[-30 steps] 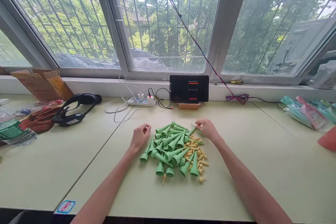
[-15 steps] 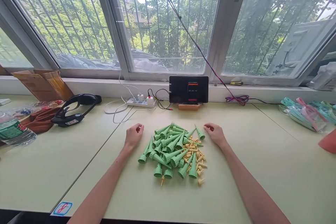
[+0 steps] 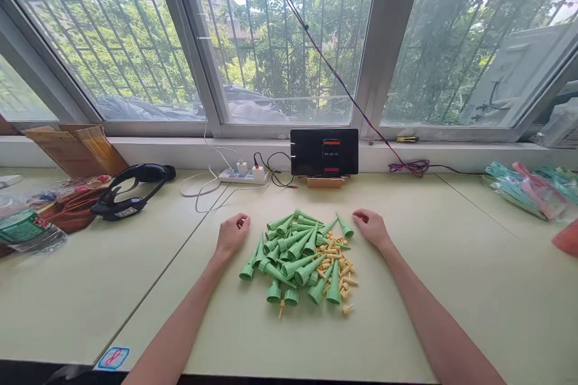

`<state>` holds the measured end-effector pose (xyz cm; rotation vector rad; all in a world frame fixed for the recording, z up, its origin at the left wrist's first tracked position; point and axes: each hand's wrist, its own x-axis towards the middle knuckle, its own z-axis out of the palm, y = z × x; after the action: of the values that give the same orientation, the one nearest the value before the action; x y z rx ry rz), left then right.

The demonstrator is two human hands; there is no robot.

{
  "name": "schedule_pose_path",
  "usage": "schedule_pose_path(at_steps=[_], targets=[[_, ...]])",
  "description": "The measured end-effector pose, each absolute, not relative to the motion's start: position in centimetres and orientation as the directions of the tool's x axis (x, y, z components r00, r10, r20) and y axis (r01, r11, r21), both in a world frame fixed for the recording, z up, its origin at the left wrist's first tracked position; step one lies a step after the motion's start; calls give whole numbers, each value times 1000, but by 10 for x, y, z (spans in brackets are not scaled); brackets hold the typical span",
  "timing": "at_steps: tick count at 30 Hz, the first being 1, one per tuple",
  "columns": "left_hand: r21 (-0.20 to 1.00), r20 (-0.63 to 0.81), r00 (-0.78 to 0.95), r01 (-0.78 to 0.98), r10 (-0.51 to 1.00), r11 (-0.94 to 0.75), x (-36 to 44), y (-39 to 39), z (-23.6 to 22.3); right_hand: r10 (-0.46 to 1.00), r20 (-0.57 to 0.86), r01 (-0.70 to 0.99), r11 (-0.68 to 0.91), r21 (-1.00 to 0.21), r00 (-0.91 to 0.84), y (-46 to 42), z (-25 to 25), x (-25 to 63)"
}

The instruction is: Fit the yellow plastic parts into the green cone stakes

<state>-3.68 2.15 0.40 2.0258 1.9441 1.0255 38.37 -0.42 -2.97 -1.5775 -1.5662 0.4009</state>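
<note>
Presumably for reach, cones (image 3: 295,239) and pegs (image 3: 345,266) are heaped inside the surface's (image 3: 289,349) near edge, between hands (image 3: 232,233) (image 3: 370,227) with fingers curled, empty.

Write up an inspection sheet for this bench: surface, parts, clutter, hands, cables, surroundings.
Surface: pale green table, marked sticker at its near edge.
Job's things: green cones heaped; yellow pegs mostly along the heap's right side, two lying at its near side.
Clutter: black headset and bottle at left; bagged items at right.
Hands: left hand left of the heap, right hand right of it, near a cone; fingers curled on both.
Held parts: nothing seen.
Cables: white cables by a power strip; red-and-blue cable bundled at back right.
Surroundings: barred windows; tablet showing a timer.
</note>
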Motion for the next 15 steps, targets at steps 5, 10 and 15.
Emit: schedule_pose_path(at_steps=[5, 10, 15], targets=[[547, 358, -70, 824, 931, -148, -34, 19, 6, 930, 326, 662, 139, -736, 168, -7, -27, 382], [557, 385, -68, 812, 920, -174, -28, 12, 10, 938, 320, 665, 153, -731, 136, -12, -18, 370], [568, 421, -52, 793, 906, -218, -21, 9, 13, 961, 262, 708, 127, -695, 84, -18, -10, 356]])
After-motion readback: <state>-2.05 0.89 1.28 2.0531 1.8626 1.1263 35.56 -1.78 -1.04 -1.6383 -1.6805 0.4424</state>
